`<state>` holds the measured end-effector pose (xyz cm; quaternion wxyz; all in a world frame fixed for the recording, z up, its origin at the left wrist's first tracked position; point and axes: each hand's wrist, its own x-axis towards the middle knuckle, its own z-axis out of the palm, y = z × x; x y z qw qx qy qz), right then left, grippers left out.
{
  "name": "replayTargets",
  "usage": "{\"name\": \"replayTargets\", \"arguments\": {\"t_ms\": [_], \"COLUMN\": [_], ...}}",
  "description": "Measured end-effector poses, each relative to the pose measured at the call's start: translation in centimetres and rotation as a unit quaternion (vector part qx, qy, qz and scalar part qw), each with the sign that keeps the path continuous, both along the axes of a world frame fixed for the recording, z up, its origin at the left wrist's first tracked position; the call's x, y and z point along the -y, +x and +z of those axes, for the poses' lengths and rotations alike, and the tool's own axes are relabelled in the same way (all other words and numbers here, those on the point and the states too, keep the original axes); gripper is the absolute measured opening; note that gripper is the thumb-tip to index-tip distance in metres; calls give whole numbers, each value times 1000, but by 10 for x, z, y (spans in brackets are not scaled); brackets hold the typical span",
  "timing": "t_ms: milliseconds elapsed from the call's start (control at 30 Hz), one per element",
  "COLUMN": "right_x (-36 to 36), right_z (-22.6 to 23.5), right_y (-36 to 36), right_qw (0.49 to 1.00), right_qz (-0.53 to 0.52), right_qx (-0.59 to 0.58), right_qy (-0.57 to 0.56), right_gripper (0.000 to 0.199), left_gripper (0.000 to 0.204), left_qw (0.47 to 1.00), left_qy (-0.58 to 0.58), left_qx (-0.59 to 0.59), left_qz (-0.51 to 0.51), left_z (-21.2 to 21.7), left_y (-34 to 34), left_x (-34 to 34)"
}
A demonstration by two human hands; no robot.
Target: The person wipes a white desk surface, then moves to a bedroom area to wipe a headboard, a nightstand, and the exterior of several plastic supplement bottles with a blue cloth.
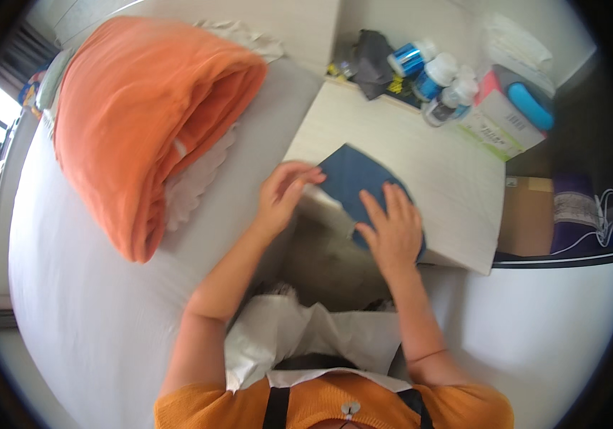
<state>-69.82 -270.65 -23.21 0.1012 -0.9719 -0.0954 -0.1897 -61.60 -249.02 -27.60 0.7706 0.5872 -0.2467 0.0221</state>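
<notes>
A flat, dark blue piece (353,176) with a pointed far corner, which looks like folded cloth, lies on the near part of a pale wooden tabletop. My right hand (394,227) rests flat on its right side with the fingers spread. At its left edge is my left hand (283,196), fingers loosely bent and apart, the fingertips at the edge of the blue piece. Whether those fingertips touch it is hard to tell.
To the left, a folded orange blanket (156,107) sits on a grey-sheeted bed (106,307). At the back of the tabletop (463,207) stand several bottles (438,75), a dark grey cloth (373,63) and a box (496,121) with a blue case (530,106). White cables (604,222) lie at the right.
</notes>
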Motion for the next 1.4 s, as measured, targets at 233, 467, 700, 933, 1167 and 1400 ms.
{"name": "replayTargets", "arguments": {"t_ms": [233, 467, 700, 933, 1167, 1400], "right_x": [2, -22, -119, -95, -6, 113], "right_z": [-7, -7, -30, -47, -54, -91], "right_y": [4, 18, 56, 42, -8, -105], "right_qw": [999, 993, 980, 950, 964, 951], "right_qz": [12, 16, 33, 122, 159, -146], "right_qx": [38, 70, 194, 278, 189, 233], "right_qy": [-20, 96, 23, -72, -95, -143], "right_gripper": [50, 30, 44, 32, 24, 39], "left_gripper": [40, 37, 34, 30, 27, 25], "left_qw": [999, 983, 977, 974, 990, 994], "left_qy": [-43, -149, -163, -143, -43, 8], "left_qx": [-30, -88, -93, -17, -83, -90], "left_qz": [8, 53, 101, 173, 104, 60], "left_z": [34, 52, 56, 83, 33, 17], "left_y": [20, 30, 28, 14, 17, 7], "left_x": [-9, -22, -23, -28, -13, 4]}}
